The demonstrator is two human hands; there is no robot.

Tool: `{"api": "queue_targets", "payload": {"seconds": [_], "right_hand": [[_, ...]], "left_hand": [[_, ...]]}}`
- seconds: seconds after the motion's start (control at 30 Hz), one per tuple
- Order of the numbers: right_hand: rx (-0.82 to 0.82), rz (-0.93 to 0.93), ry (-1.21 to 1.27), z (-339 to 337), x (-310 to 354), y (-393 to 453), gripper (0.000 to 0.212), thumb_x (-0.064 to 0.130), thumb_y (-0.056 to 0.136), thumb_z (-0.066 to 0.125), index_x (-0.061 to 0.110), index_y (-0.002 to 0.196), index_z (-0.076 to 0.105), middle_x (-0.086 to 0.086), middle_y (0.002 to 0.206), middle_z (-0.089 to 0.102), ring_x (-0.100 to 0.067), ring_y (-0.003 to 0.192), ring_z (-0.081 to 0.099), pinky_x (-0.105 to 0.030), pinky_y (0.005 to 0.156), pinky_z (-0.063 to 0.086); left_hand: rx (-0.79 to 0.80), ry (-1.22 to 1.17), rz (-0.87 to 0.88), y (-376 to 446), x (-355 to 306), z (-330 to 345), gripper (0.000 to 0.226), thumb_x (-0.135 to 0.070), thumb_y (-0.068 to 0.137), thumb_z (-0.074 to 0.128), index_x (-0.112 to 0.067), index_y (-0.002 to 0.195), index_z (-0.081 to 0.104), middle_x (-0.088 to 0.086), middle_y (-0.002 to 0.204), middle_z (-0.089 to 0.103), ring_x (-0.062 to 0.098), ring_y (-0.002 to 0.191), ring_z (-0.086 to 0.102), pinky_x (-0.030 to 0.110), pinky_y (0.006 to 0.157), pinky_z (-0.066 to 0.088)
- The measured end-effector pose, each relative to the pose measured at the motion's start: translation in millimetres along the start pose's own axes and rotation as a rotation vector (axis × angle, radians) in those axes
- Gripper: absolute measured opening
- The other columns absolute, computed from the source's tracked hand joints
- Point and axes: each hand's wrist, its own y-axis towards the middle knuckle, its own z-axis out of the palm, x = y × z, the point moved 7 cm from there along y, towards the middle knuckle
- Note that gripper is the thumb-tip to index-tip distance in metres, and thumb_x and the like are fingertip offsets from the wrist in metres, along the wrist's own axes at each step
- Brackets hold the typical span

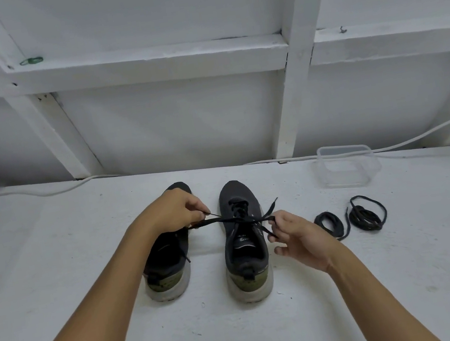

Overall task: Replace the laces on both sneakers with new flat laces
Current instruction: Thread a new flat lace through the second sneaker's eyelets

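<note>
1. Right shoe [244, 238], mid-desk [58, 287]: flat lace [226, 222] threaded, tying in progress.
2. Left hand [175, 211] and right hand [297, 235] fingers each pinch a lace end.
3. Left shoe [169, 257] apparently laced; old laces [353, 215] lie aside.

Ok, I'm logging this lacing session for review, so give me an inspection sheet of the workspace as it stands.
Surface: white table, rough, lightly scuffed.
Job's things: right sneaker threaded with flat lace, its ends pulled out sideways; left sneaker beside it, partly hidden by the arm.
Clutter: two coiled black laces at right; clear plastic tub behind them.
Grippers: left hand pinches one lace end; right hand pinches the other.
Cables: white cable along the table's back edge.
Surroundings: white panelled wall; green band on its ledge.
</note>
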Motion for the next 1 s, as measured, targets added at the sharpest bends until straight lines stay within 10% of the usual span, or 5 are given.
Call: {"api": "queue_targets", "payload": {"seconds": [0.57, 0.8, 1.0], "right_hand": [[-0.007, 0.107, 0.116, -1, -11, -8, 0.013, 0.026, 0.096, 0.059, 0.016, 0.088, 0.055, 0.001, 0.071, 0.044, -0.017, 0.078, 0.060, -0.032, 0.067, 0.050], [-0.122, 0.122, -0.028, -10, -10, -8, 0.020, 0.028, 0.097, 0.059, 0.017, 0.081, 0.057, 0.003, 0.063, 0.038, -0.015, 0.070, 0.056, -0.029, 0.063, 0.047], [-0.219, 0.172, -0.059, -22, -7, -9, 0.025, 0.021, 0.101, 0.047, 0.017, 0.076, 0.051, 0.002, 0.058, 0.035, -0.015, 0.066, 0.058, -0.030, 0.063, 0.048]], "left_hand": [[-0.173, 0.303, 0.066, 4, -7, -2, 0.023, -0.015, 0.088, 0.064, -0.026, 0.101, 0.079, -0.006, 0.096, 0.073, 0.013, 0.092, 0.064, 0.022, 0.077, 0.045], [-0.130, 0.135, 0.036, 4, 4, -4, 0.020, -0.018, 0.091, 0.068, -0.033, 0.098, 0.079, -0.011, 0.082, 0.076, -0.008, 0.076, 0.064, 0.007, 0.066, 0.041], [-0.249, 0.366, 0.048, 4, -3, -7, 0.025, -0.017, 0.091, 0.064, -0.030, 0.105, 0.079, -0.009, 0.104, 0.075, 0.014, 0.098, 0.066, 0.021, 0.080, 0.045]]}}
